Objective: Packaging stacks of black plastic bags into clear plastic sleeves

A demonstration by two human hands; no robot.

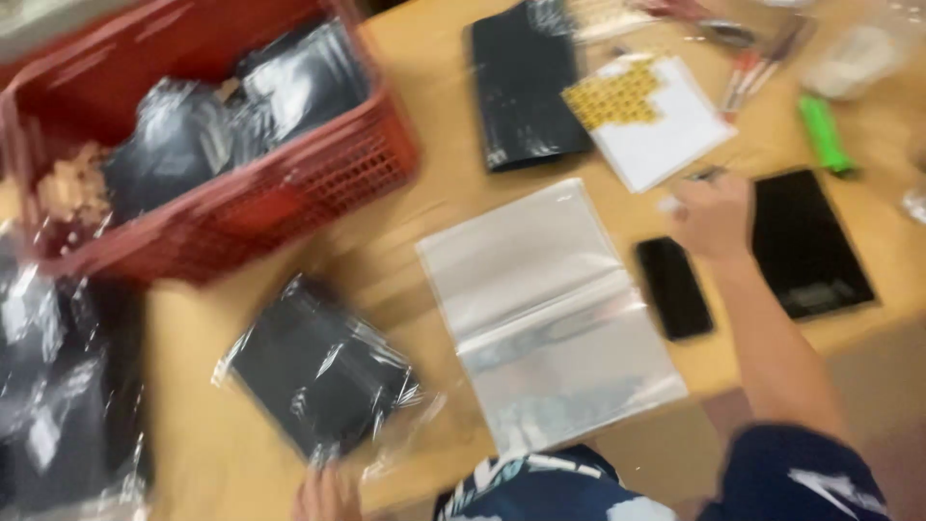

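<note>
Head view. The frame is motion-blurred, so fine detail is uncertain.

Landmark: the clear plastic sleeve [550, 314], lying flat near the front edge of the bench [424, 207].

Left hand [326, 494]: at the bottom edge of the frame, left of the sleeve. Its grip appears closed on the lower corner of a clear-wrapped packet of black pouches [318, 371]. That packet rests on the bench just left of the sleeve.

Right hand [712, 214]: raised above the bench, right of and beyond the sleeve. Its fingers are pinched together on a small thin item too blurred to identify.

Progress, as judged from the layout:
- One packet is out on the bench. The sleeve lies empty.
- More black pouches remain in the red crate [318, 174], well left of and beyond the sleeve.
- A sheet of yellow stickers [648, 114] lies beyond the sleeve, only partly filled with stickers.
- A black phone [673, 287] lies just right of the sleeve; a black flat scale [808, 241] lies farther right.
</note>
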